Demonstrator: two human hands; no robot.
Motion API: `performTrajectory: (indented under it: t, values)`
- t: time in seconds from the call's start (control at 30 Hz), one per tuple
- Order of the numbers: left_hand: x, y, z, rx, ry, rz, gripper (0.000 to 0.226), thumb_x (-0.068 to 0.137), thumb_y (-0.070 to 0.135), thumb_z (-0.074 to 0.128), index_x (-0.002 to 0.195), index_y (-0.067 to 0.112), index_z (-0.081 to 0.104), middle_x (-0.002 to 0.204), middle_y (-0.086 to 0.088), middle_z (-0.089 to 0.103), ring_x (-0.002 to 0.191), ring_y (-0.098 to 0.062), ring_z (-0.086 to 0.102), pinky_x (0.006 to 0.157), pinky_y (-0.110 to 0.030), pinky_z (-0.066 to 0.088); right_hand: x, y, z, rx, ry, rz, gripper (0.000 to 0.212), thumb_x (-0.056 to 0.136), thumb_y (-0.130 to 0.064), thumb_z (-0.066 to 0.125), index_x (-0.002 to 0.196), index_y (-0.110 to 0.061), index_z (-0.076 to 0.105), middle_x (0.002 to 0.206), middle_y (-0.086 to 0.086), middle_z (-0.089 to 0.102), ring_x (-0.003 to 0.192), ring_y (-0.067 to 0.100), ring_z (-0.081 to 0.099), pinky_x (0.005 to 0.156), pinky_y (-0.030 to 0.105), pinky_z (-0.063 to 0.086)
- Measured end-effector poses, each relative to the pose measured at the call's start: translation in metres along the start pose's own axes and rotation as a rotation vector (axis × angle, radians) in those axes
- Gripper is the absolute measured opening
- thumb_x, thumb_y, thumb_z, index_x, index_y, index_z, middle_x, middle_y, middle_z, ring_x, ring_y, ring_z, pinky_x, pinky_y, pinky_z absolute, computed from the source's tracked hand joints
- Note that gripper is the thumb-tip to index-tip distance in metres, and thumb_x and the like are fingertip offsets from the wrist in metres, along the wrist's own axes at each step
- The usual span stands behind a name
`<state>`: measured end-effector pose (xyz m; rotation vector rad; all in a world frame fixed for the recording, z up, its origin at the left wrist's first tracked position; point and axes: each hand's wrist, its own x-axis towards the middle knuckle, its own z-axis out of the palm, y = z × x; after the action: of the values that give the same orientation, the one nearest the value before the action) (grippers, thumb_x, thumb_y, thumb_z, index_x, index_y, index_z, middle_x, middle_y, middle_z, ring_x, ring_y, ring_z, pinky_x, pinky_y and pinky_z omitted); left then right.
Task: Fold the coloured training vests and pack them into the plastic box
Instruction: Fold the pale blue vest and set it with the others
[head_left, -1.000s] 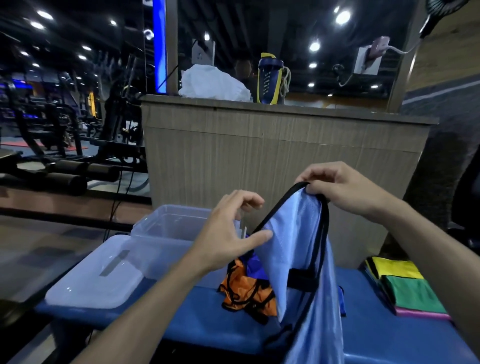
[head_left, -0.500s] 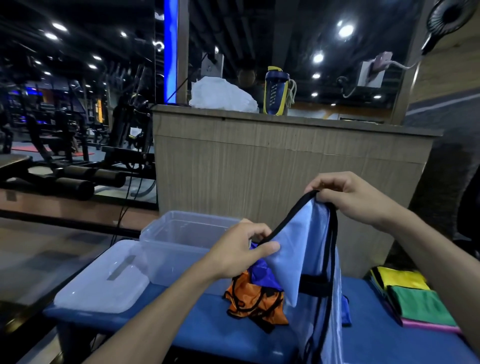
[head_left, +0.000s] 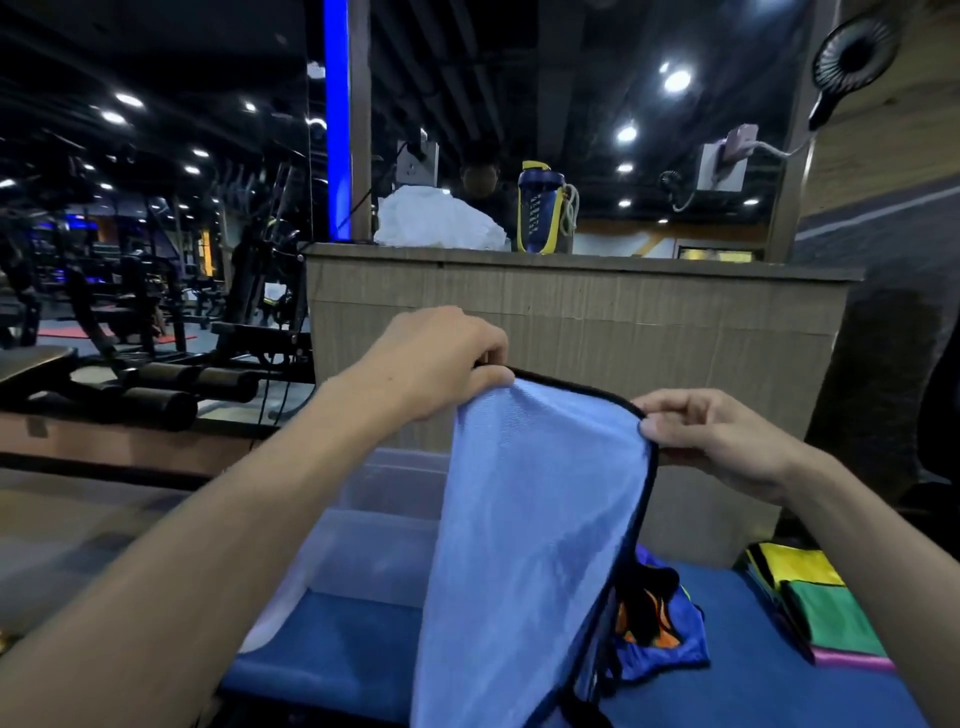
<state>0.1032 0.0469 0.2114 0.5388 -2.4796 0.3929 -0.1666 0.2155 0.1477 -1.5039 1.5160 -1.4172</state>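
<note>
A light blue vest (head_left: 524, 530) with a black edge is held up in the air over a blue bench (head_left: 332, 639). Its top edge is pinched at one corner by the left hand (head_left: 431, 364), with the thumb and fingers pressed together on the black trim. The other corner is pinched by the right hand (head_left: 711, 441), whose thumb and fingers are also closed on the trim. The cloth is stretched flat between the two hands and hangs down in front of the person.

A clear plastic box (head_left: 384, 519) is seen on the bench, behind the vest and partly hidden by it. Its lid (head_left: 280, 597) is laid just beside it. A small heap of orange and dark blue vests (head_left: 660, 623) is left on the bench, to the right of the hanging cloth. Near the right end of the bench, folded vests (head_left: 815, 603) in yellow, green and pink are stacked together.

A wooden counter (head_left: 571, 322) is seen behind the bench, and a blue and yellow bottle (head_left: 540, 208) is stood on top of it.
</note>
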Motion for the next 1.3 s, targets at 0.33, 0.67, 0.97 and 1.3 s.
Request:
performTrajectory:
  t: [0.33,0.67,0.97,1.3]
  values:
    - [-0.002,0.012,0.018,0.144,-0.240,-0.089,0.023,0.105,0.040,0.039,0.091,0.027,0.052,0.098,0.001,0.061,0.097,-0.026,0.058,0.070,-0.036,0.040,0.005,-0.007,-0.003,0.030,0.014,-0.066,0.075,0.056,-0.046,0.096,0.117,-0.009,0.073,0.112,0.017,0.072,0.098,0.020,0.069,0.085,0.030,0.058]
    - [0.008,0.015,0.005,-0.455,0.047,-0.034,0.011,0.101,0.031,0.060,0.094,0.024,0.066,0.091,0.015,0.065,0.089,-0.005,0.061,0.076,-0.024,0.042,-0.003,0.001,-0.006,0.016,0.106,-0.044,0.030,0.086,-0.018,0.074,0.112,-0.003,0.072,0.103,0.013,0.076,0.092,0.019,0.069,0.081,0.029,0.060]
    - [0.008,0.077,-0.014,-1.064,-0.025,-0.019,0.013,0.101,0.023,0.062,0.107,0.015,0.070,0.083,0.015,0.065,0.070,0.002,0.056,0.058,-0.016,0.044,-0.040,0.023,-0.024,-0.020,0.079,0.093,0.008,0.086,-0.021,0.070,0.088,-0.015,0.066,0.075,0.001,0.053,0.064,0.008,0.045,0.058,0.022,0.034]
    - [0.037,0.237,0.041,-1.444,-0.131,0.191,0.010,0.102,0.009,0.057,0.107,0.008,0.066,0.091,-0.003,0.057,0.070,-0.007,0.054,0.044,-0.027,0.053,-0.175,0.020,-0.108,0.138,0.522,0.226,0.016,0.089,-0.011,0.062,0.079,-0.017,0.052,0.065,0.004,0.048,0.044,0.010,0.051,0.035,0.018,0.034]
